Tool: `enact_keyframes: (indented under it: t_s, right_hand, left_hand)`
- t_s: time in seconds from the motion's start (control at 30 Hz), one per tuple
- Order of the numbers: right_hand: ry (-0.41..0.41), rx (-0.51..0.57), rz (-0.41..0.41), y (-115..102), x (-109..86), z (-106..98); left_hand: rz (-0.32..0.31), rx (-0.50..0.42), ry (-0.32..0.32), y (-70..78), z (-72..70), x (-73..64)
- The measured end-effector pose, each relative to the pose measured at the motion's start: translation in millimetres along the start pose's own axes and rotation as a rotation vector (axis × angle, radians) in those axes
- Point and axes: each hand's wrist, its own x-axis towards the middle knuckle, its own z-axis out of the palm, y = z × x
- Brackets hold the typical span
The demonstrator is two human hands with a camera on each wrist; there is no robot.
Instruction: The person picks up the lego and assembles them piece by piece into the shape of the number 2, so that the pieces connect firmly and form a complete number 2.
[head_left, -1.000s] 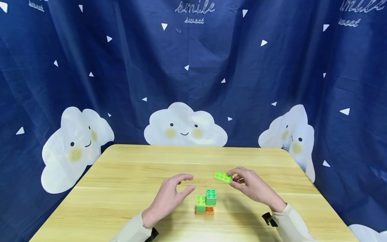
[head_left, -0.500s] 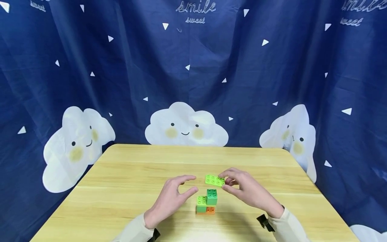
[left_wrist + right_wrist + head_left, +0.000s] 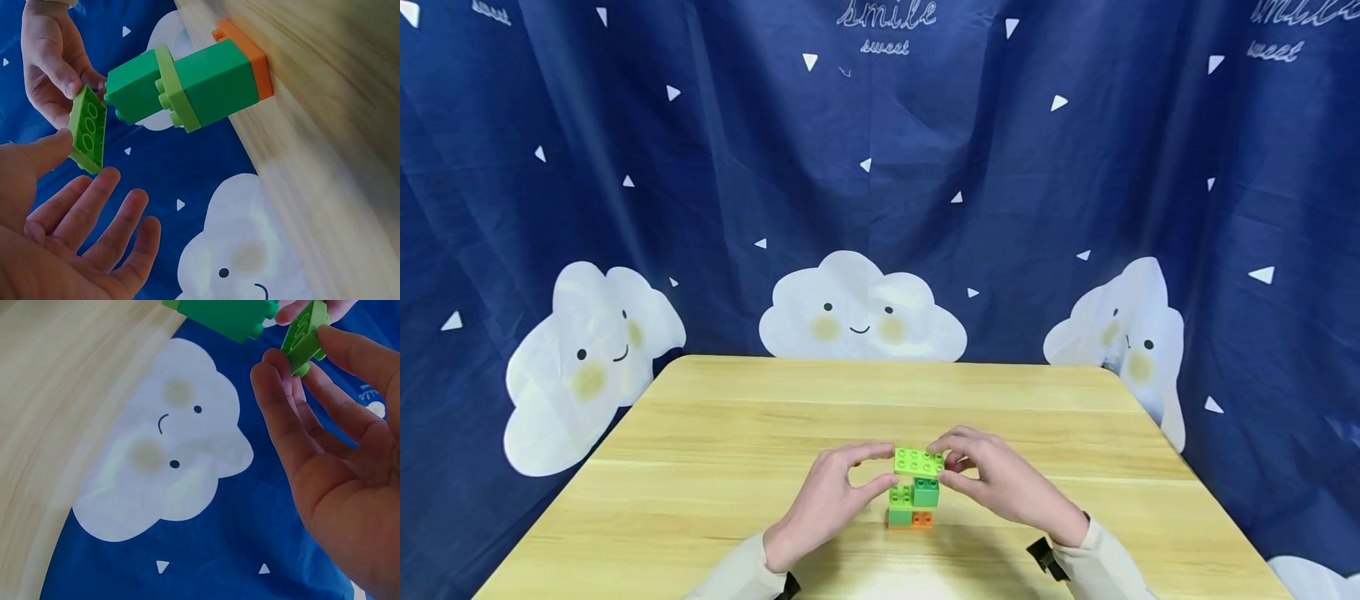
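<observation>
My right hand [image 3: 1003, 483] pinches one end of a light-green building-block plate [image 3: 916, 462] between fingertips and thumb. The plate is held level, studs up, over the block stack; its hollow underside faces the stack in the left wrist view. My left hand [image 3: 831, 500] has its thumb and forefinger spread at the plate's other end, thumb tip right at the edge, remaining fingers loosely extended. Below, the stack rises from an orange plate [image 3: 256, 56] through a green block [image 3: 215, 75] and a light-green plate [image 3: 178, 94] to another green block [image 3: 134, 84].
The stack stands on a light wooden table [image 3: 737, 417]. Behind the table hangs a dark blue curtain [image 3: 880, 208] printed with smiling clouds and small white triangles. Both forearms lie either side of the stack, with black straps at the wrists.
My right hand has carried the light-green plate leftward and nearer, from behind the stack to over it. My left hand has shifted slightly right, its fingertips now at the plate's left end.
</observation>
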Motion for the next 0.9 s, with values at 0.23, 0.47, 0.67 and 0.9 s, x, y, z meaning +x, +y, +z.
enact_keyframes:
  t_s: [0.23, 0.47, 0.67, 0.9]
  right_hand:
    - [-0.012, 0.025, -0.019, 3, 2.4, 6]
    - [-0.032, 0.020, -0.036, 5, 2.7, 9]
    - [-0.051, 0.025, -0.012, 4, 3.0, 10]
    - [-0.081, 0.088, 0.002, 12, 2.4, 11]
  left_hand:
    - [-0.002, 0.001, -0.017, -2.9, 1.3, -0.9]
    - [-0.002, -0.010, -0.024, -4.1, 1.7, -1.4]
    - [-0.015, 0.021, -0.034, -4.5, 2.3, -1.2]
    - [-0.018, 0.049, -0.033, -5.6, 3.7, -0.5]
